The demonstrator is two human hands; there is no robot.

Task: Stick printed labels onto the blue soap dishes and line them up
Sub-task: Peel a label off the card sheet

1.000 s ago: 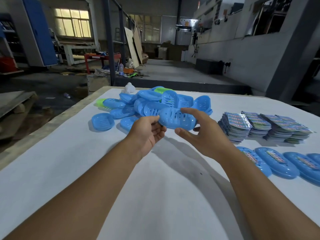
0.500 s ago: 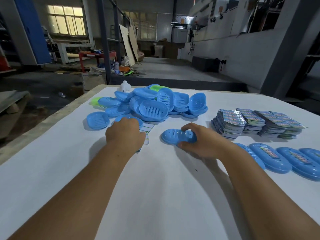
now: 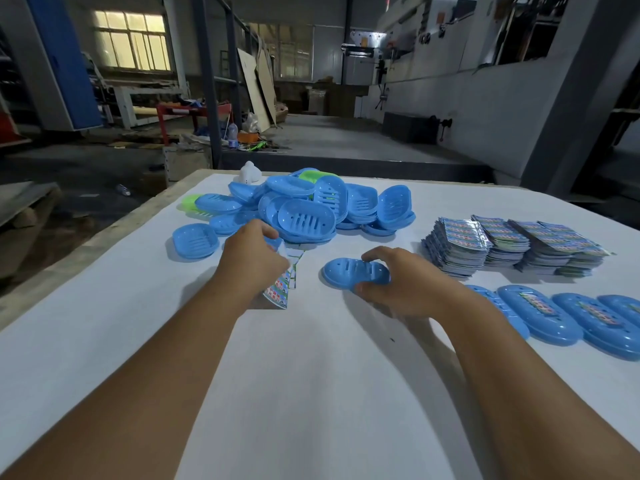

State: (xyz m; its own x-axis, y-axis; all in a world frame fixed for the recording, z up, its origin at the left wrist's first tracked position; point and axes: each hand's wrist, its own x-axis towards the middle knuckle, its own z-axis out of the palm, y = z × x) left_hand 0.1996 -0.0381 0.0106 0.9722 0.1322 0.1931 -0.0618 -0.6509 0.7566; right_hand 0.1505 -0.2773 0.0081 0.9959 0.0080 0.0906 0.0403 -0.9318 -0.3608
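A blue soap dish [image 3: 349, 273] lies upside down on the white table [image 3: 311, 375], and my right hand [image 3: 401, 282] grips its right end with curled fingers. My left hand [image 3: 254, 261] pinches a printed label sheet [image 3: 278, 292] and lifts it off the table just left of that dish. A pile of unlabelled blue soap dishes [image 3: 304, 209] sits behind both hands. Labelled dishes [image 3: 533, 311] lie in a row at the right.
Stacks of printed label sheets [image 3: 512, 244] stand at the right, behind the row. One single dish [image 3: 195, 240] lies left of the pile, with green dishes [image 3: 188, 202] and a white object [image 3: 250, 172] at the back. The table's left edge runs diagonally beside a drop to the floor.
My right hand brought the dish down from the air onto the table. My left hand dropped to the label sheet and has now lifted it.
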